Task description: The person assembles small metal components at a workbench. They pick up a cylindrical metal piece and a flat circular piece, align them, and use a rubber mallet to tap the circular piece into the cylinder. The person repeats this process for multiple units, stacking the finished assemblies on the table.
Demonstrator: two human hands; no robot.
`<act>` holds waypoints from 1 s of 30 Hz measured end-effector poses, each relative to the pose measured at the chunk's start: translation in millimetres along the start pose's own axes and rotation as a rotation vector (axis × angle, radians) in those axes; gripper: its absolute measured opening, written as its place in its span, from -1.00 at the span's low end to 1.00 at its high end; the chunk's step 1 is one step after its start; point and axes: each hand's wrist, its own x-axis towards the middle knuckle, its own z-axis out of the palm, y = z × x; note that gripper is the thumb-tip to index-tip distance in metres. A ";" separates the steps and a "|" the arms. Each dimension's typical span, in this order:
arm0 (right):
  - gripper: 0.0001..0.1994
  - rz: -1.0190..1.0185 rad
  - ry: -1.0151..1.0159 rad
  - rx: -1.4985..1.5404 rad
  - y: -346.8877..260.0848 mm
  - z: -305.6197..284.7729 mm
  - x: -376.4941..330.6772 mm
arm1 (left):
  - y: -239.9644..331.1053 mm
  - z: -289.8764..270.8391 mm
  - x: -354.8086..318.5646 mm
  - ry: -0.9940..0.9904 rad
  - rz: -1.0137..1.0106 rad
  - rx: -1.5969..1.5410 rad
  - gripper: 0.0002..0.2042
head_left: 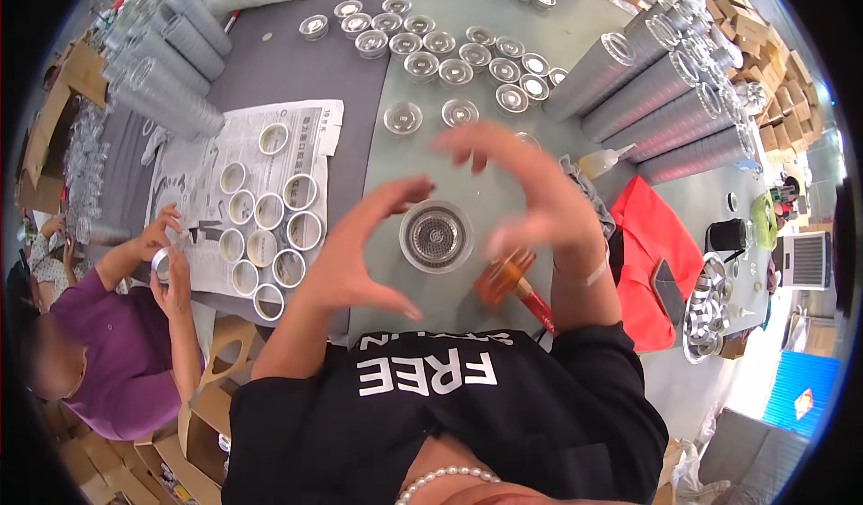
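In front of me on the grey-green tabletop stands a round piece with a clear rim and a dotted metallic middle [436, 237]. My left hand [364, 258] is left of it, fingers and thumb spread in a curve, holding nothing. On the other side my right hand [526, 190] arches over the table, also spread and bare, its fingers above the piece's far right side. Neither hand appears to touch it. Just below my right hand lies a mallet with an amber head [505, 277] and a red handle [537, 309].
Similar clear-rimmed round pieces [456, 72] spread across the far table. Tall stacks of silvery discs [643, 100] stand right, near a squeeze bottle [604, 160] and red cloth [652, 262]. Leftward, metal rings [269, 211] lie on newspaper [193, 168], beside a co-worker in purple [126, 352].
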 end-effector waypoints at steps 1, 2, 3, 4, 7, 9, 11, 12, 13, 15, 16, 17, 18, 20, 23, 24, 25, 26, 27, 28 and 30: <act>-0.28 -0.046 -0.034 -0.141 -17.1 13.0 -3.7 | 6.3 6.2 -1.3 -0.054 -0.016 0.112 -0.03; -0.27 -0.103 -0.066 -0.269 -32.3 26.3 -6.4 | 2.7 11.3 -4.8 -0.021 -0.039 0.116 -0.04; -0.26 -0.088 -0.084 -0.367 -35.9 33.9 -9.5 | -5.2 16.5 -5.9 0.010 -0.053 0.119 -0.05; -0.26 -0.073 -0.102 -0.465 -37.8 37.3 -10.5 | -10.5 20.2 -7.6 0.042 -0.068 0.122 -0.06; -0.45 -0.027 0.127 0.092 -33.4 24.2 -15.2 | -15.2 24.3 -3.2 0.120 -0.001 0.069 -0.15; -0.49 0.033 0.309 0.155 -12.6 14.1 -18.5 | -15.5 22.7 -2.3 0.166 0.003 -0.040 -0.17; -0.48 0.126 0.529 -0.179 21.1 6.3 -21.4 | -16.7 21.4 0.9 0.230 0.046 -0.224 -0.19; -0.46 0.221 0.468 -0.376 47.9 8.1 -26.8 | -18.6 18.8 3.7 0.297 0.032 -0.241 -0.18; -0.45 0.317 0.403 -0.565 78.3 11.8 -35.4 | -20.5 14.6 8.5 0.363 0.014 -0.253 -0.17; -0.44 0.471 0.269 -0.678 140.1 19.8 -66.1 | -35.4 4.7 18.7 0.425 -0.042 -0.328 -0.19; -0.43 0.537 0.195 -0.726 146.9 23.4 -64.1 | -46.6 0.5 22.1 0.447 -0.073 -0.345 -0.21; -0.42 0.443 0.256 -0.722 150.3 22.3 -66.6 | -60.0 -2.5 24.6 0.467 -0.104 -0.362 -0.23; -0.41 0.345 0.314 -0.715 135.8 20.1 -58.1 | -75.3 -6.5 28.6 0.492 -0.133 -0.377 -0.25; -0.38 0.307 0.304 -0.556 98.1 19.1 -48.8 | -111.3 -8.8 37.3 0.478 -0.163 -0.264 -0.28; -0.34 0.329 0.089 -0.263 47.5 26.0 -36.2 | -160.3 -4.0 51.4 0.415 -0.188 -0.176 -0.27; -0.33 0.264 0.014 -0.268 34.0 33.5 -39.2 | -166.4 -1.6 54.2 0.410 -0.195 -0.165 -0.27; -0.32 0.197 -0.067 -0.271 24.1 40.4 -41.2 | -169.8 0.4 56.2 0.411 -0.202 -0.153 -0.27; -0.30 0.209 -0.061 -0.338 16.6 47.3 -41.5 | -173.2 0.8 58.4 0.414 -0.210 -0.142 -0.27; -0.28 0.230 -0.053 -0.396 10.5 56.7 -45.2 | -171.1 0.6 57.7 0.445 -0.182 0.160 -0.28; -0.26 0.250 -0.047 -0.454 7.0 62.2 -46.3 | -169.2 -1.2 57.3 0.471 -0.158 0.100 -0.29; -0.27 0.239 0.004 -0.405 4.6 63.1 -45.9 | -163.0 -6.7 57.1 0.526 -0.109 -0.013 -0.30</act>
